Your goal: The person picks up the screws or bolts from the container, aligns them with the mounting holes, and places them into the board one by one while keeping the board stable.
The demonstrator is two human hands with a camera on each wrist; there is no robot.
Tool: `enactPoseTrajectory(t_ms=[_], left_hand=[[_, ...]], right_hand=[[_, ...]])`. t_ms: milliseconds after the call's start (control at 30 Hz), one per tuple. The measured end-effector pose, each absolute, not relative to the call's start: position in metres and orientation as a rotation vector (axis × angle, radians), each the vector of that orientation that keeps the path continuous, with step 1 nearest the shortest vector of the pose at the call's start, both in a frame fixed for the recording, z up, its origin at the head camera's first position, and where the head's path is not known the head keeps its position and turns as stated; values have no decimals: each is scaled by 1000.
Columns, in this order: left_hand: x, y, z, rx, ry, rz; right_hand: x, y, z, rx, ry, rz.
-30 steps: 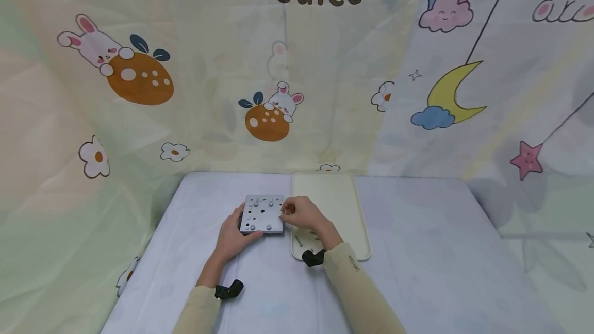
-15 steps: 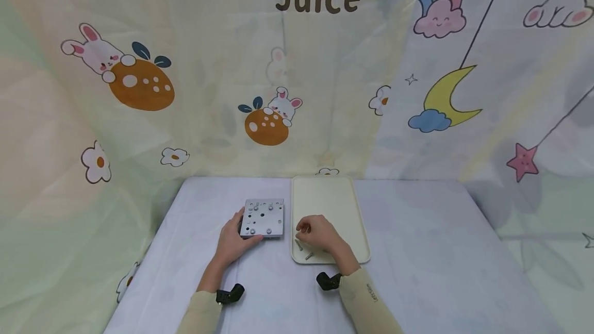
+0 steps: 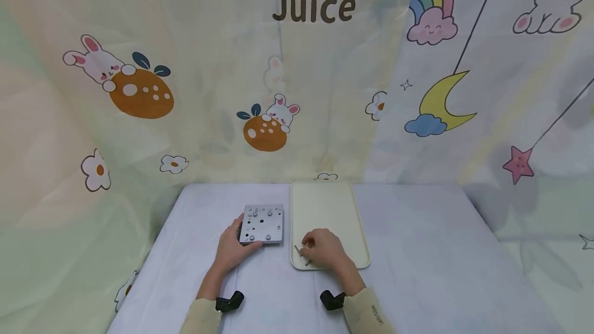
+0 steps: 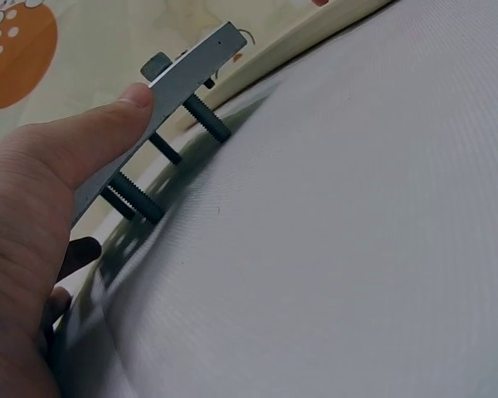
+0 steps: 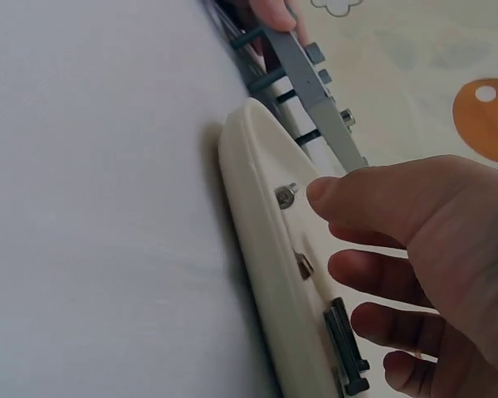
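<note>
A square grey metal plate (image 3: 262, 231) with holes and several screw heads on top lies at the table's left middle. My left hand (image 3: 230, 248) grips it, thumb along the near edge and fingers at the left side. Threaded screws (image 4: 207, 118) stick out below the plate in the left wrist view, raising it off the cloth. Over the near left part of the cream tray (image 3: 325, 205) is my right hand (image 3: 327, 249), thumb and fingers apart with nothing seen between them. Just past its thumb lies a small screw (image 5: 286, 196); dark bolts (image 5: 346, 344) lie under the fingers.
A white cloth covers the table (image 3: 413, 241). The tray's raised rim (image 5: 257, 240) stands just right of the plate. Behind the table hangs a printed curtain (image 3: 204, 92). Both wrists wear black camera mounts (image 3: 331, 300).
My right hand has gone from the plate's right edge to the near left part of the tray. The left hand keeps its grip on the plate. The head view has tilted up slightly.
</note>
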State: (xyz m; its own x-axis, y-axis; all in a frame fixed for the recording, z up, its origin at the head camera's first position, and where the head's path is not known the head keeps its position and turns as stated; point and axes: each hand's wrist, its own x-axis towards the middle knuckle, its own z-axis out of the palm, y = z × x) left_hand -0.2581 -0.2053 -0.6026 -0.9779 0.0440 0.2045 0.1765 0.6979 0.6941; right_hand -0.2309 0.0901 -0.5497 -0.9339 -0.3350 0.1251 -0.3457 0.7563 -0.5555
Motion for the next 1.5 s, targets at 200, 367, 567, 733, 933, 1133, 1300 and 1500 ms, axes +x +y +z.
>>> enactPoseTrajectory(t_ms=[200,367,567,733,933,1133,1300,1500], left_hand=[[-254,-208,-606,-163,-2723,-1132],[-251,-207,-608,-175,-2740,-1128],[-250,-207,-611,-166,-2726,-1138],[-245,-204,-614,-164,-2737,-1161],[-237,-202,-617,-159,-2737,-1159],[-243,-202,-614,-170,-2726,-1142],[-247,-204,-609,-176,-2725,-1151],[-254,-204,-605,-185,-2714,-1139]], right_hand=[[-223,85,-560,658,-2888,884],[-220,83,-565,640,-2894,822],[-220,81,-566,599,-2870,815],[-216,82,-571,519,-2900,810],[-209,83,-575,504,-2931,787],[-213,81,-571,496,-2877,796],[-218,81,-566,532,-2844,786],[-230,83,-565,523,-2768,993]])
